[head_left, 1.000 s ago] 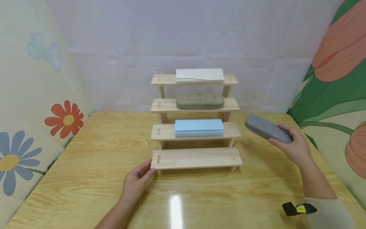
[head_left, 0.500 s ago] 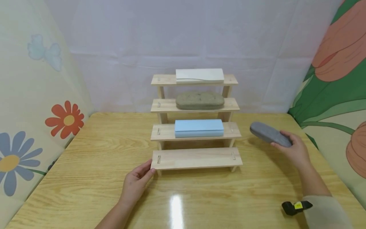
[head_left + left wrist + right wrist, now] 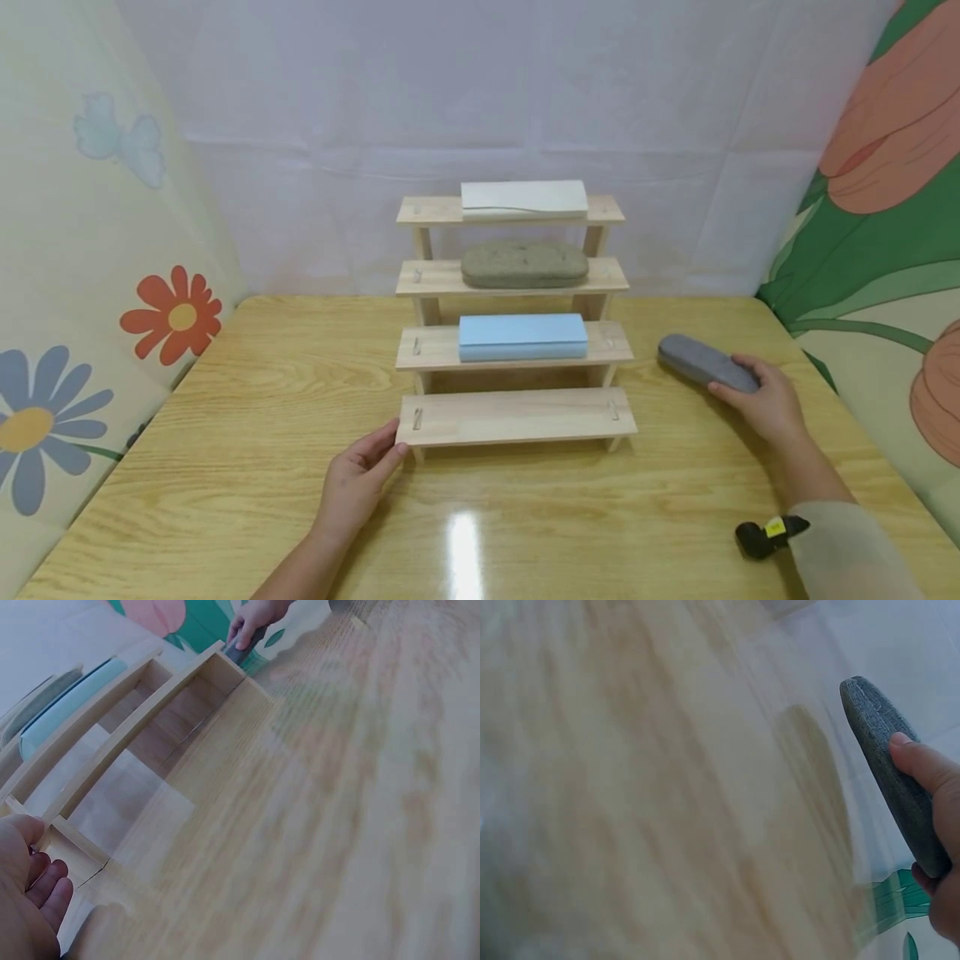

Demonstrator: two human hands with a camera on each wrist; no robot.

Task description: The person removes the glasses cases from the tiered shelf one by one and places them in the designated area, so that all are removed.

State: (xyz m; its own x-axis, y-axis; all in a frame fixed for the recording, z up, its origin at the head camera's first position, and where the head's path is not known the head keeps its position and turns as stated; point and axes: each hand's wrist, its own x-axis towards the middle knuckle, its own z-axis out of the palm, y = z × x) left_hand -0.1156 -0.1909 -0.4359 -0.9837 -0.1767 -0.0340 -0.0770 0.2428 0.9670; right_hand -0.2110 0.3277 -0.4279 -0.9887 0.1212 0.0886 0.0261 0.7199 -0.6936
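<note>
Well, my right hand grips the grey case by its near end, thumb and fingers wrapped round it, a strip of table showing between its tip and the right edge of the rack. My left hand pinches the left corner of the bottom board. The case seems just off the table, though blur makes that uncertain.
</note>
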